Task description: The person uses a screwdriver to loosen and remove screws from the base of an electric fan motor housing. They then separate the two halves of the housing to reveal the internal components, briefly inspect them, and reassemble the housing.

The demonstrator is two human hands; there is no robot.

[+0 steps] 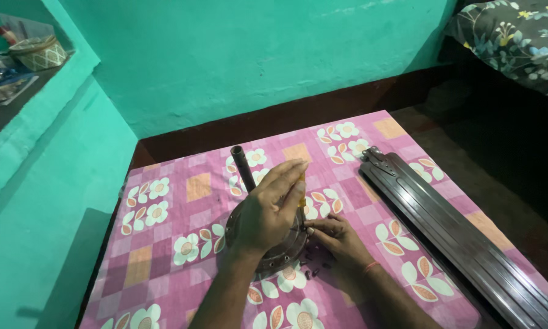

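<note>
Currently the work sits on a pink flowered cloth (164, 244) spread over the floor by a green wall. Along the cloth's right edge lie long dark metal fan blades (469, 244), stacked and detached. Near the middle, toward the near edge, rests the round metal motor housing (274, 256) with its pipe rod (243, 167) sticking up and back.

Left hand (268, 213): fingers curled, pinching a yellow-handled screwdriver (300, 192) held upright at the housing's right rim. Right hand (338, 237): fingers pressed together at the same rim, apparently steadying the tip or a screw; cannot tell which. Several small dark screws (313, 268) lie loose just beside the housing.

Judgement: blades off, several screws out, housing not yet opened.
</note>
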